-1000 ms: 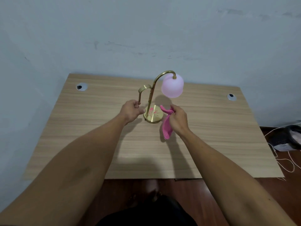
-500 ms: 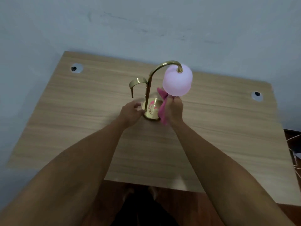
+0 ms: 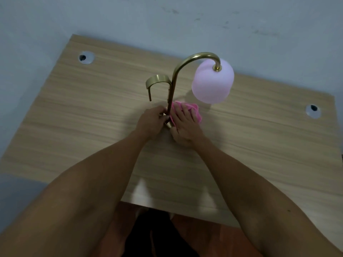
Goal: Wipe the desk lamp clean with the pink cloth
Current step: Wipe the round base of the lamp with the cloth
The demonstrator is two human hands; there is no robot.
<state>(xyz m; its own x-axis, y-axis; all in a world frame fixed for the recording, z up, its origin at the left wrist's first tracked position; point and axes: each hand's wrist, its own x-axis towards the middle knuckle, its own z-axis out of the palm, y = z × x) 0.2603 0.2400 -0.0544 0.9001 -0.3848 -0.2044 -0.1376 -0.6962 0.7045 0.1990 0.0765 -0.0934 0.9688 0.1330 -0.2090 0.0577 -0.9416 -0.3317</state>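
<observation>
A brass desk lamp (image 3: 175,75) stands mid-desk, with a curved neck, a short side hook and a pale pink shade (image 3: 212,83) hanging at the right. My left hand (image 3: 151,122) grips the lamp's base and lower stem from the left. My right hand (image 3: 184,125) presses the pink cloth (image 3: 194,110) flat down on the round base, right of the stem. The base is almost wholly hidden under both hands and the cloth.
The wooden desk (image 3: 92,112) stands against a pale blue wall. It has a cable hole at the back left (image 3: 85,57) and another at the right (image 3: 313,110). The front edge runs just above my lap.
My right hand has come down from beside the stem and spread the cloth over the base. My left hand has closed in on the stem. The camera has moved nearer and tilted down.
</observation>
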